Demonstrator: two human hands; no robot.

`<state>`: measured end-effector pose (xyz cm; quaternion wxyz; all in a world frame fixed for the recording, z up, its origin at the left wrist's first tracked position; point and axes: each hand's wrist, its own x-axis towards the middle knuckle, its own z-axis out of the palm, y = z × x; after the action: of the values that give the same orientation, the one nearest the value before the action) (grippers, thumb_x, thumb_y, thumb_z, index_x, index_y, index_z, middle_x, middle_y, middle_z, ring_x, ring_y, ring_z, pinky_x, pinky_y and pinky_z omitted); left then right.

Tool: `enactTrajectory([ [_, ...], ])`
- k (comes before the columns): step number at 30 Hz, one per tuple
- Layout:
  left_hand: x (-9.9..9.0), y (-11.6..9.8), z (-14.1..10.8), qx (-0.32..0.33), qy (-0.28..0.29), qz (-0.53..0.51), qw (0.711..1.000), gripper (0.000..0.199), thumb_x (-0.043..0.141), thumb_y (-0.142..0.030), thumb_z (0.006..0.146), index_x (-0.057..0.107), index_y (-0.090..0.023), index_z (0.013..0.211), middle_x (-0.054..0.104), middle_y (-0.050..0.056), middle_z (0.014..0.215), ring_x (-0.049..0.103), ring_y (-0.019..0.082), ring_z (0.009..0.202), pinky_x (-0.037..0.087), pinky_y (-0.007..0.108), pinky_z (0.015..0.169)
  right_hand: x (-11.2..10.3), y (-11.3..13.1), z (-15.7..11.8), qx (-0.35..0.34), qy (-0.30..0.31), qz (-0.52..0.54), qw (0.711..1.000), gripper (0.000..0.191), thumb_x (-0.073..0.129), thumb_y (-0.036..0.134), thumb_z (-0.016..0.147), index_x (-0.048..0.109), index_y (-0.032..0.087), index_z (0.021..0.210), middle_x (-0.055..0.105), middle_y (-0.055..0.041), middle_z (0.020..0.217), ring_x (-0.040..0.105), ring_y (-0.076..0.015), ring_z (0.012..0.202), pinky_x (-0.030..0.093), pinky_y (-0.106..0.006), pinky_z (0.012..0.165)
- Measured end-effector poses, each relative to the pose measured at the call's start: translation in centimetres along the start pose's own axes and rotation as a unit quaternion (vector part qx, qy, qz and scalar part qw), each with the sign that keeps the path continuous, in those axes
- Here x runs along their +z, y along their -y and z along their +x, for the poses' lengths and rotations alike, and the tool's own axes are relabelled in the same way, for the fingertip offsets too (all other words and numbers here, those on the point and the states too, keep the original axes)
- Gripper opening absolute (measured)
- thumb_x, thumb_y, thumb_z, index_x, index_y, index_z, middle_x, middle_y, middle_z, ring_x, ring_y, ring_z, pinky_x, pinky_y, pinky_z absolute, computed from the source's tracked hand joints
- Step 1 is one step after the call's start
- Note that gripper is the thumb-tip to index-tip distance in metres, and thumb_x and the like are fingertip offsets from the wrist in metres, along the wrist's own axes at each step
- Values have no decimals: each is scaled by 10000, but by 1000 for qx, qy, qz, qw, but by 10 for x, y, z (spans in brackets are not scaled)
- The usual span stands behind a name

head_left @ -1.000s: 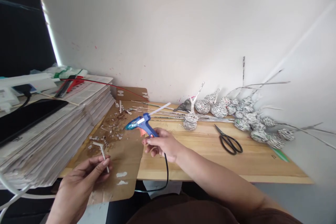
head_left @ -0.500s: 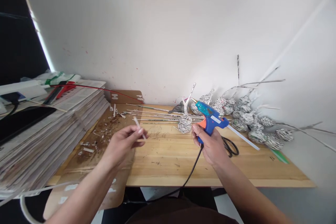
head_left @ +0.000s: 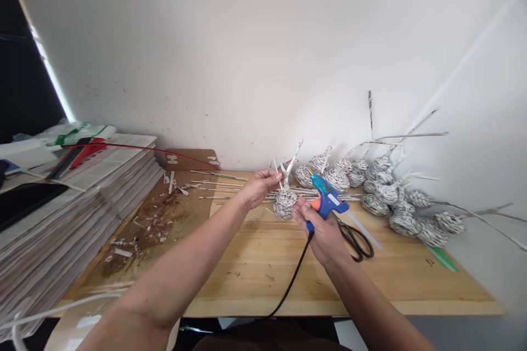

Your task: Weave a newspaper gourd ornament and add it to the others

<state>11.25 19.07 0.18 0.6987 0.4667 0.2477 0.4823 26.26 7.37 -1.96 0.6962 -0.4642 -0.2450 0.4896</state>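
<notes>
My left hand (head_left: 260, 187) pinches a short white rolled-paper piece (head_left: 276, 166) beside the forked stem of a small woven paper ball (head_left: 285, 205). The ball stands upright on the wooden table (head_left: 247, 252), its paper stalks pointing up. In my right hand (head_left: 321, 233) is a blue glue gun (head_left: 329, 197), fingers closed round its handle, with the metal nozzle up and to the left. A clear glue stick (head_left: 364, 229) juts from the gun's back, and a black cord runs down from the handle. The right fingertips are close to the ball; I cannot tell whether they touch it.
Several woven paper balls (head_left: 387, 192) crowd the back right. Thin paper rods (head_left: 226, 186) lie behind my left hand. Black-handled scissors (head_left: 358, 244) rest beside my right wrist. A newspaper stack (head_left: 102, 203) stands left, near paper scraps on a brown board (head_left: 164, 219).
My left hand has moved right and forward, bringing the white paper piece to the ball's stem. My right hand keeps the glue gun close to the ball.
</notes>
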Motion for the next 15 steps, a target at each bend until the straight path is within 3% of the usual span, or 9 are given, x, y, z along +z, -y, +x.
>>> enactTrajectory([
  [7, 3, 4, -13, -9, 26, -13, 1000, 411, 969, -376, 545, 680, -129, 700, 736, 45, 760, 709, 163, 734, 554, 282, 746, 9, 5, 2, 60, 62, 49, 995, 396, 962, 283, 569, 736, 175, 876, 789, -70, 1053, 750, -247, 959, 627, -405, 921],
  [12, -1, -9, -44, 49, -15, -15, 999, 384, 937, -395, 617, 650, -161, 720, 732, 4, 776, 704, 144, 751, 561, 288, 782, 16, 10, -6, 96, 112, 46, 988, 296, 946, 280, 606, 772, 163, 814, 792, -67, 974, 747, -234, 969, 612, -367, 940],
  [15, -6, -16, -63, 83, -46, -5, 995, 347, 919, -370, 658, 656, -157, 733, 760, 33, 832, 722, 165, 850, 542, 262, 778, 16, 10, -15, 106, 124, 3, 987, 325, 938, 332, 628, 763, 159, 840, 778, -79, 1002, 754, -256, 972, 628, -348, 855],
])
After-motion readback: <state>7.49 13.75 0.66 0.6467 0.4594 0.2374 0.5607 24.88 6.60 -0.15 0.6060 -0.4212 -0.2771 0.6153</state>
